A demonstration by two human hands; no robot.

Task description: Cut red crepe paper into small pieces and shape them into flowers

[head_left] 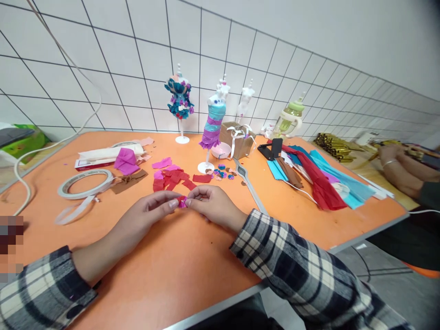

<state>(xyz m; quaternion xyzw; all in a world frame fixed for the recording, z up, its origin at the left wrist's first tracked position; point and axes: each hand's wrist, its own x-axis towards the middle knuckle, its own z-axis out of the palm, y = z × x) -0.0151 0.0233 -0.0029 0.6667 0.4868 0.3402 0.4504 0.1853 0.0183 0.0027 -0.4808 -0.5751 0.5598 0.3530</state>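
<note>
Between my two hands is a small gathered piece of red and purple crepe paper (pixel 182 201). My left hand (pixel 156 207) pinches its left side with thumb and forefinger. From the right, my right hand (pixel 211 205) grips the other side with closed fingertips. Just beyond my hands lie cut red crepe paper strips (pixel 173 178) and pink strips (pixel 162 163). Small coloured paper flowers (pixel 222 172) are scattered right of them. A mini dress form (pixel 212 121) wrapped in turquoise and purple paper stands behind on a white base.
A tape roll (pixel 85 183) lies left, near a crumpled magenta sheet (pixel 126 161). Another decorated dress form (pixel 180 98), a pink bowl (pixel 221 150), a cardboard box (pixel 240 142) and a bottle (pixel 288 119) stand behind. Crepe sheets (pixel 316 178) lie right, with another person's arm (pixel 398 172) beyond.
</note>
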